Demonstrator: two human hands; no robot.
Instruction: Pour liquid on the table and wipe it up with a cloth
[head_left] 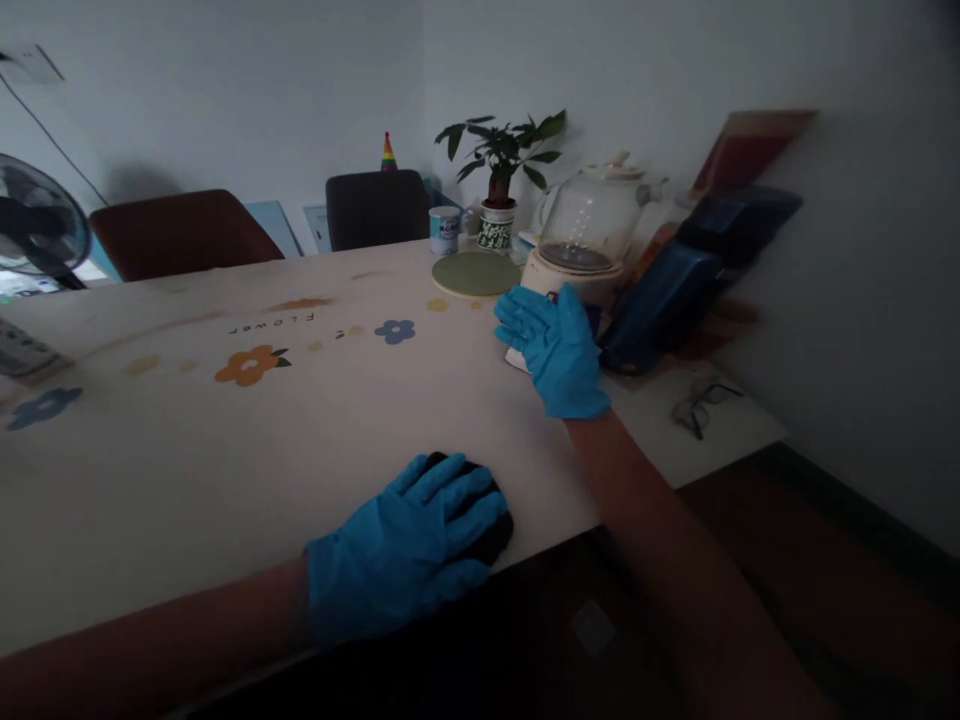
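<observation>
My left hand (409, 545), in a blue glove, lies over a black object (493, 535) at the table's front edge. Its fingers are spread across the top of it, and most of the object is covered. My right hand (555, 345), gloved in the same blue, is raised beside the glass kettle's base with its fingers extended. Nothing shows in its grip. Partly hidden behind it are a small white item (516, 360) and something dark purple on the table.
A glass kettle (589, 220), a potted plant (497, 225), a tin (444, 230) and a round green mat (476, 273) stand toward the back right. Blue bags (660, 300) lean by the wall, near glasses (697, 408). Chairs are behind the white table (225, 480).
</observation>
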